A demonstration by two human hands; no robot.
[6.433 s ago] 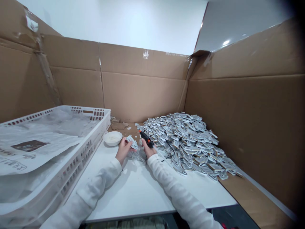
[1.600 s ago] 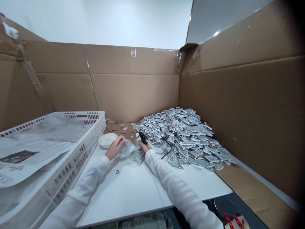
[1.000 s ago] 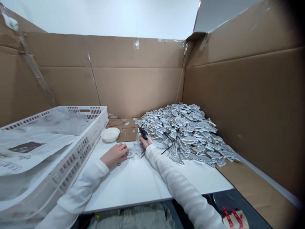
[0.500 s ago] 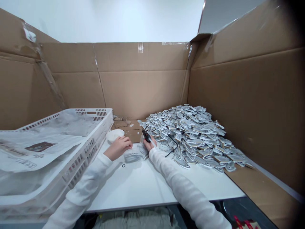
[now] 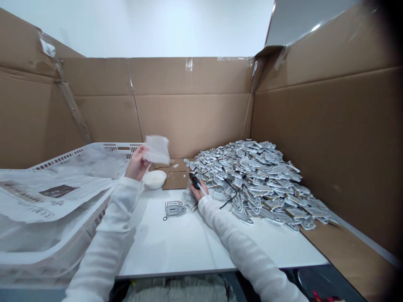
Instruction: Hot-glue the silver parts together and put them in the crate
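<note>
Raised by the crate's inner rim, my left hand (image 5: 137, 164) pinches a small translucent white plastic bag (image 5: 157, 149), blurred by motion. My right hand (image 5: 199, 191) is closed around a black glue gun (image 5: 194, 180) with a white glue stick at its back end. Beside that hand, crumpled clear plastic (image 5: 189, 199) lies on the white table (image 5: 176, 247). Just left of it rest flat grey-and-white cut-out pieces (image 5: 175, 209), with a small black ring (image 5: 165, 218) at their lower left. Neither hand touches these pieces.
A large heap of similar flat pieces (image 5: 248, 172) covers the table's back right. A black cord (image 5: 231, 193) runs along it. At left stands a white plastic crate (image 5: 103, 209) holding plastic bags and a printed sheet (image 5: 59, 195). A white bowl (image 5: 155, 179) sits behind; cardboard walls (image 5: 189, 113) surround everything.
My left hand has risen up and left from the table, lifting the plastic bag. The flat pieces on the table now show uncovered. My right hand stays nearly in place with the glue gun.
</note>
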